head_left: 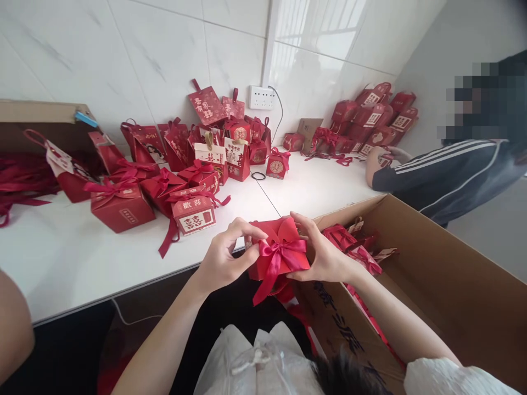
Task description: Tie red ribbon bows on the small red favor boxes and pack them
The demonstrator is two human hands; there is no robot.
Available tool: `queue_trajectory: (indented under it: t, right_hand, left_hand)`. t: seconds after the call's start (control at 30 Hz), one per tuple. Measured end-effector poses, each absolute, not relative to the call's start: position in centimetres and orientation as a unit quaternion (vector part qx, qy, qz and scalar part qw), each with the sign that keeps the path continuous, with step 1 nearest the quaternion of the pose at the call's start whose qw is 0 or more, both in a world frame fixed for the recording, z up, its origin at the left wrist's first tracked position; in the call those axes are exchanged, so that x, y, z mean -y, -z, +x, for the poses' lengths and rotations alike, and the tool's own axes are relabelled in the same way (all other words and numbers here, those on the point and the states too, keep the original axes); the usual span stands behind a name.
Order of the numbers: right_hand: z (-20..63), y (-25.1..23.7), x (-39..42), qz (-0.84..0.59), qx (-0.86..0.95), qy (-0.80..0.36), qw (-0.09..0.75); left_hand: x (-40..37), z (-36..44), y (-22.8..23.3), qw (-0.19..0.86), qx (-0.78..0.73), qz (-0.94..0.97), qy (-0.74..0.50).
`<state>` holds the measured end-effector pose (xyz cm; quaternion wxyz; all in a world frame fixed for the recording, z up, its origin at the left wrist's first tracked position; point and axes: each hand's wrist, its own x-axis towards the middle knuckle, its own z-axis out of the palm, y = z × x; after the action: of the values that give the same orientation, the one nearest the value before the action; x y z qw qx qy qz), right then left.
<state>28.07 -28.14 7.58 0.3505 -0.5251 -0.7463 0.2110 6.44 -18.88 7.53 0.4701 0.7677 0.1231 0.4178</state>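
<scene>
Just past the table's front edge, above my lap, a red gift box is held between my two hands. A shiny ribbon bow is tied across its front, one tail hanging below the box. My left hand pinches the left loop of the bow between thumb and forefinger. With fingers wrapped around the box's right side, my right hand grips it. The underside of the box is hidden from me.
Several red gift boxes stand on the white table. Loose ribbons lie at left. An open cardboard box with red boxes inside is at my right. Behind it a co-worker handles a small box. A power strip is on the wall.
</scene>
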Motion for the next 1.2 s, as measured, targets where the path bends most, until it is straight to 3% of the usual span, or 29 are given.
queue_trajectory:
  t: [0.37, 0.57, 0.77, 0.97, 1.2]
  right_hand:
    - [27.3, -7.2, 27.6, -0.490, 0.771, -0.230, 0.336]
    - [27.1, -7.1, 27.5, -0.497, 0.772, -0.227, 0.325]
    - [27.0, -6.8, 27.8, -0.499, 0.769, -0.237, 0.323]
    - [26.7, -6.4, 28.0, -0.476, 0.788, -0.233, 0.313]
    - [26.5, -6.7, 28.3, -0.477, 0.796, -0.213, 0.307]
  left_hand:
    - [20.1, 4.5, -7.1, 0.481, -0.110, 0.757, -0.429]
    - [20.4, 3.3, -7.0, 0.409, -0.110, 0.794, -0.436]
    - [21.9, 3.2, -7.3, 0.257, -0.259, 0.848, -0.384]
    - [22.5, 3.6, -6.9, 0.301, -0.316, 0.835, -0.336]
    - [22.6, 4.3, -6.3, 0.225, -0.340, 0.825, -0.392]
